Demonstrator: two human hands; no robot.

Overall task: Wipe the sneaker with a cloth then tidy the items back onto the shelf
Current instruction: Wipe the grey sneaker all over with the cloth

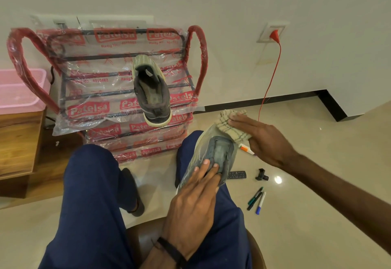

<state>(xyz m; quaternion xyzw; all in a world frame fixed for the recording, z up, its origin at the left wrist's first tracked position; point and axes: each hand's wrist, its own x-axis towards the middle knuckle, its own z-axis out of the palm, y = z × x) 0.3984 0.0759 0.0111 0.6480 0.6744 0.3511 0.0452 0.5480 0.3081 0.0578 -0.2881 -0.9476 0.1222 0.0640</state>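
A grey sneaker (213,148) lies sole-up on my right knee. My left hand (194,201) holds its heel end, fingers laid over the sole and thumb wrapped round the edge. My right hand (264,139) grips a beige striped cloth (228,125) and presses it against the toe end of the sneaker. The matching sneaker (151,91) stands on the red-and-black shoe rack (124,91), which is wrapped in printed plastic and set against the wall.
On the floor to my right lie a remote (237,174), a small black clip (262,175), three markers (257,200) and a small tube (246,149). A red cable (270,78) runs from a wall socket. A pink basket (19,91) sits on a wooden cabinet at left.
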